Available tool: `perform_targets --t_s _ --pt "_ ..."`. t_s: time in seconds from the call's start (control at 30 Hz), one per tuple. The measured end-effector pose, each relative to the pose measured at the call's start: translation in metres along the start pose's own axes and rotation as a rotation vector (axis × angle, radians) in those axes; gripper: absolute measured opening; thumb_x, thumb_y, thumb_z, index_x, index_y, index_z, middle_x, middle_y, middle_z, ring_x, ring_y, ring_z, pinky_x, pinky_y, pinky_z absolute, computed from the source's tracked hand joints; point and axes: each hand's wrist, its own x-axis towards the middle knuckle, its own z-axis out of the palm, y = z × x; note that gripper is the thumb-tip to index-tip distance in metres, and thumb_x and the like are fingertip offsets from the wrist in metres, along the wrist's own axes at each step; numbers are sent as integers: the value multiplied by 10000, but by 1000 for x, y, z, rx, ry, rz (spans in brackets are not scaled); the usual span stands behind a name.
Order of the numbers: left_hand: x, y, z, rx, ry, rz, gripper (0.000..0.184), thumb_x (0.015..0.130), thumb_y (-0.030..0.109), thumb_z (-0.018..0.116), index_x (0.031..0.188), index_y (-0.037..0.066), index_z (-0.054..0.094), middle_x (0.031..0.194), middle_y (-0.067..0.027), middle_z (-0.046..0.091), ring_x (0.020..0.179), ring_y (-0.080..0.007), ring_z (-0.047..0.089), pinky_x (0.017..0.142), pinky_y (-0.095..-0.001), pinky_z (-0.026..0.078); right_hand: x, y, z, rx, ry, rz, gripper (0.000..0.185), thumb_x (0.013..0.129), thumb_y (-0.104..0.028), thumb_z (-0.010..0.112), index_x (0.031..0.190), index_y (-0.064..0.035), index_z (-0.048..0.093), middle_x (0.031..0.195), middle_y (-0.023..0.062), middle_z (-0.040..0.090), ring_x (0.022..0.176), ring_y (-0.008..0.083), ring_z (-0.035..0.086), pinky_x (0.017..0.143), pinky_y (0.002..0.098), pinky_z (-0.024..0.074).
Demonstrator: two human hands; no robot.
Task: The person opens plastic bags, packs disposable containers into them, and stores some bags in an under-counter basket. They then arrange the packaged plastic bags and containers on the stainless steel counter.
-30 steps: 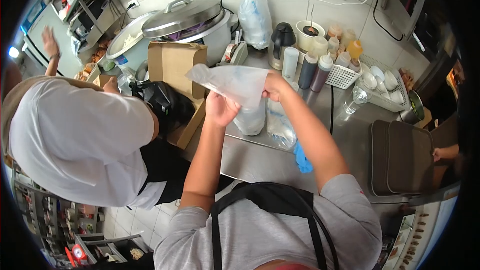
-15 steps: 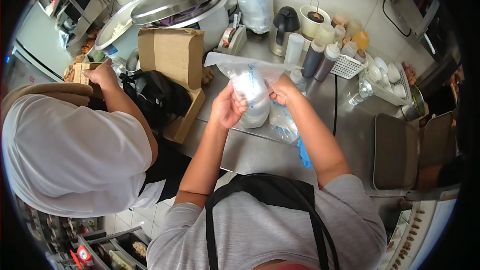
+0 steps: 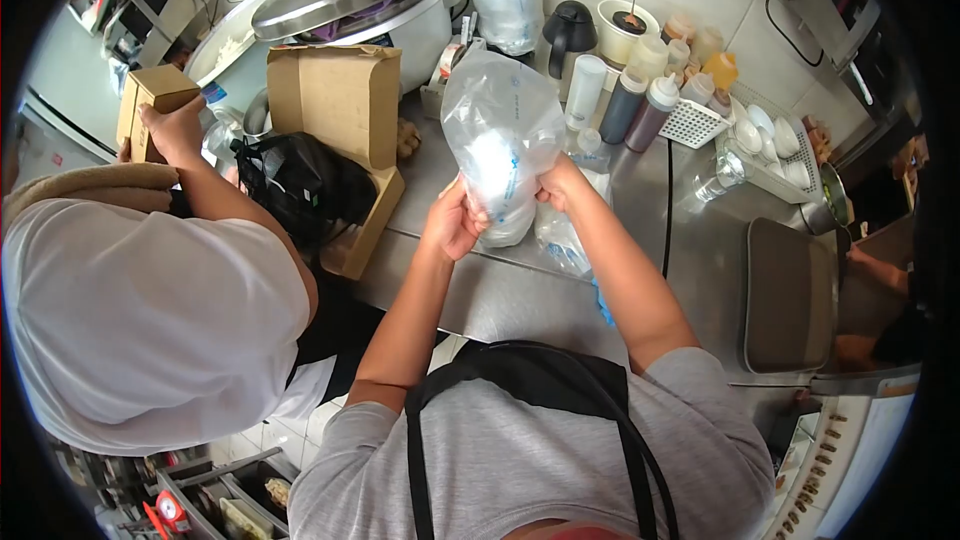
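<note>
A clear plastic bag (image 3: 503,105) with blue print stands upright between my hands, its upper part puffed out. My left hand (image 3: 457,220) grips the bag's lower left side with curled fingers. On the right side, my right hand (image 3: 558,183) pinches the bag, its fingertips partly hidden by the plastic. White, rounded contents show through the lower part, too blurred to name. Just right of it, a second clear bag (image 3: 565,240) lies on the steel counter (image 3: 500,302), partly behind my right forearm.
An open cardboard box (image 3: 335,105) and a black bag (image 3: 305,185) are left. A co-worker in white holds a small box (image 3: 155,105). Behind are a lidded pot (image 3: 415,35), a kettle (image 3: 571,35) and sauce bottles (image 3: 655,110). Brown trays (image 3: 790,295) are right.
The bag's upper part, earlier flattened and stretched sideways, now stands up and puffed out. My hands have come closer together. The co-worker's small box has risen into view, and one brown tray has moved away.
</note>
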Motion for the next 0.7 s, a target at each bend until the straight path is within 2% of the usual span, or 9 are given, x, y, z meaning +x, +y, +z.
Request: perform_targets --t_s 0.13,0.23,0.33,0.47,0.53,0.63,0.7 --pt "2 -3 -12 51 -64 24 171 834 205 431 863 45 487 626 -10 513 466 -86 479 390 -195 401 9 9 -7 -9 -25 -19 140 754 -206 466 752 -86 537 553 20 490 385 102 396 324 226 231" --pt "5 -13 -27 66 30 19 180 811 141 425 941 34 489 791 -56 549 597 -121 539 470 -225 444 14 23 -13 -133 -58 20 158 758 -207 456 720 -71 528 516 15 461 352 96 366 302 220 219" --pt "17 -12 -20 180 114 93 174 803 127 431 935 32 492 824 -60 555 644 -133 557 525 -257 470 10 29 -16 -13 -18 -28 181 764 -209 450 712 -55 529 499 16 451 332 97 349 290 224 224" --pt "16 -11 -9 312 277 139 170 794 153 464 924 49 501 762 -34 563 604 -108 539 469 -233 426 -6 21 -10 64 36 -48 188 767 -226 459 738 -55 533 510 9 451 355 93 364 311 222 244" --pt "18 -13 -13 421 331 168 214 804 220 471 921 42 490 718 -27 547 557 -88 518 419 -210 402 -7 24 -11 80 11 -55 187 773 -232 460 775 -58 531 533 4 460 382 87 381 332 214 262" --pt "20 -11 -12 519 376 175 243 810 261 470 912 40 483 684 -23 533 510 -71 495 373 -202 373 -17 27 -2 166 182 -133 184 782 -232 453 823 -65 520 575 -2 472 425 83 402 371 208 291" --pt "20 -8 -8 542 385 176 250 813 275 464 905 42 482 676 -20 528 498 -67 488 363 -204 365 -17 25 -7 131 119 -147 177 782 -219 451 833 -61 514 597 1 481 442 85 416 385 211 307"
